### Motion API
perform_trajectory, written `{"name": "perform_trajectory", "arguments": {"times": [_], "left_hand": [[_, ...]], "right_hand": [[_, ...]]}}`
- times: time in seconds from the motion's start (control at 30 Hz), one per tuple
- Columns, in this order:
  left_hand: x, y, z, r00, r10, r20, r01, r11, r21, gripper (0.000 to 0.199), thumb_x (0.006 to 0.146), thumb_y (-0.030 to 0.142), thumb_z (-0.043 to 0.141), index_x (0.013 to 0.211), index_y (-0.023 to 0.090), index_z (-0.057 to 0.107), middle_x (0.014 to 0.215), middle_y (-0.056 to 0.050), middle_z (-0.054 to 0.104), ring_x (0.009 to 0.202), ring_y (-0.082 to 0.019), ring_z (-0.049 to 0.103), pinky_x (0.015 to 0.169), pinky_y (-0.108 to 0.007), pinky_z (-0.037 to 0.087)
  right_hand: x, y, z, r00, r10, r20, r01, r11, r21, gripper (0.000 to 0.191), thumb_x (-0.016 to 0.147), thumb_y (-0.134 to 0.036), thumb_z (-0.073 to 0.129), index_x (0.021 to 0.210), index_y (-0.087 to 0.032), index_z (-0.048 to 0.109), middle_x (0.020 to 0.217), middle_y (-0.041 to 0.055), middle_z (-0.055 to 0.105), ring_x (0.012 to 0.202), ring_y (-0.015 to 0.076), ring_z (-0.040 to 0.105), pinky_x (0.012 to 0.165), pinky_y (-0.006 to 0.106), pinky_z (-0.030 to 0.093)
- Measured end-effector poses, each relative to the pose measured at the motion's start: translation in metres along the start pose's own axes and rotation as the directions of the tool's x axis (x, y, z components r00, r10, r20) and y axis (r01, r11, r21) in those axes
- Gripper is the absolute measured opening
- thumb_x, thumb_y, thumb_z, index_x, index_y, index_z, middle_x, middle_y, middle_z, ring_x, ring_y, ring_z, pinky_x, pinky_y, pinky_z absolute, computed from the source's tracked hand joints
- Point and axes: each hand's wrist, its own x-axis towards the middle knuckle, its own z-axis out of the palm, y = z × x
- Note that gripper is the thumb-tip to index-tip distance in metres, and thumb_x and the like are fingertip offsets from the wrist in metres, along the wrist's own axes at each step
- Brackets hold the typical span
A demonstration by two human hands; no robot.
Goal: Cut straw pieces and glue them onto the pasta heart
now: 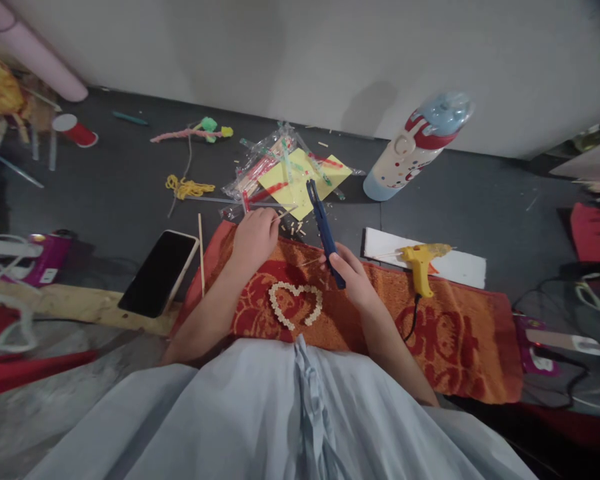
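Observation:
My left hand [256,235] is closed, pinching a thin wooden stick [286,213] that points right over small cut bits [295,229]. In my right hand [349,270] is a long dark-blue hand tool [322,223] with a slim, split far end; its exact kind is unclear. A thin pale strand [310,261] shows beside the right fingers. Below both hands, a heart outline of small pale pieces [274,303] lies on the orange-red towel [343,327], with a gap at its bottom. Another wooden stick [201,253] lies left of my left forearm.
Behind my hands are yellow paper [303,207] and plastic-wrapped sticks [260,167]. A bottle [405,153] stands back right. A yellow glue gun [421,267] rests on a white board [460,268], its cord crossing the towel. A phone [160,273] lies left, near yellow yarn [190,188].

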Motion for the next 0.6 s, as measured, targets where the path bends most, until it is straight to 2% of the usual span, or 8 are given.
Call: {"name": "perform_trajectory", "arguments": {"times": [0.1, 0.2, 0.33, 0.43, 0.6], "left_hand": [[-0.0008, 0.0042, -0.0028, 0.994, -0.079, -0.073, 0.069, 0.989, -0.129, 0.022, 0.094, 0.026, 0.041, 0.095, 0.018, 0.061, 0.09, -0.009, 0.068, 0.082, -0.022, 0.062, 0.071, -0.031, 0.042], [-0.0024, 0.0067, -0.0035, 0.984, -0.131, -0.123, 0.088, 0.947, -0.308, 0.02, 0.093, 0.029, 0.044, 0.096, 0.018, 0.061, 0.086, -0.006, 0.069, 0.076, -0.017, 0.063, 0.068, -0.027, 0.042], [-0.0036, 0.0076, -0.0033, 0.978, -0.161, -0.131, 0.074, 0.861, -0.503, 0.02, 0.091, 0.032, 0.046, 0.095, 0.019, 0.061, 0.082, -0.004, 0.07, 0.07, -0.014, 0.063, 0.066, -0.025, 0.044], [-0.0038, 0.0075, -0.0028, 0.982, -0.142, -0.126, 0.054, 0.845, -0.531, 0.02, 0.089, 0.031, 0.047, 0.094, 0.019, 0.062, 0.081, -0.004, 0.07, 0.069, -0.014, 0.062, 0.068, -0.025, 0.046], [-0.004, 0.0068, -0.0023, 0.985, -0.09, -0.146, 0.017, 0.898, -0.44, 0.02, 0.088, 0.027, 0.048, 0.095, 0.019, 0.064, 0.085, -0.004, 0.07, 0.07, -0.014, 0.061, 0.066, -0.024, 0.044]], "right_hand": [[-0.001, -0.0014, 0.0005, 1.0, 0.001, 0.013, -0.001, 1.0, -0.006, 0.044, 0.079, -0.058, 0.058, 0.101, -0.021, 0.057, 0.079, 0.0004, 0.057, 0.068, 0.0145, 0.051, 0.062, 0.028, 0.044], [-0.0019, -0.0025, 0.0007, 0.999, 0.006, 0.046, -0.004, 0.999, -0.042, 0.045, 0.08, -0.06, 0.056, 0.103, -0.021, 0.057, 0.079, 0.0011, 0.057, 0.067, 0.015, 0.05, 0.058, 0.028, 0.043], [-0.003, -0.0021, 0.0006, 0.998, -0.026, 0.062, 0.033, 0.993, -0.116, 0.045, 0.082, -0.058, 0.055, 0.108, -0.021, 0.057, 0.086, 0.003, 0.061, 0.078, 0.018, 0.054, 0.069, 0.03, 0.046], [-0.0037, -0.0011, 0.0006, 0.996, -0.038, 0.084, 0.049, 0.99, -0.135, 0.046, 0.083, -0.057, 0.055, 0.112, -0.021, 0.057, 0.092, 0.0039, 0.062, 0.084, 0.0195, 0.056, 0.076, 0.032, 0.046], [-0.0043, -0.0013, 0.0, 0.989, -0.061, 0.137, 0.08, 0.987, -0.14, 0.047, 0.084, -0.056, 0.055, 0.115, -0.021, 0.057, 0.094, 0.0038, 0.063, 0.086, 0.0196, 0.056, 0.08, 0.033, 0.047]]}}
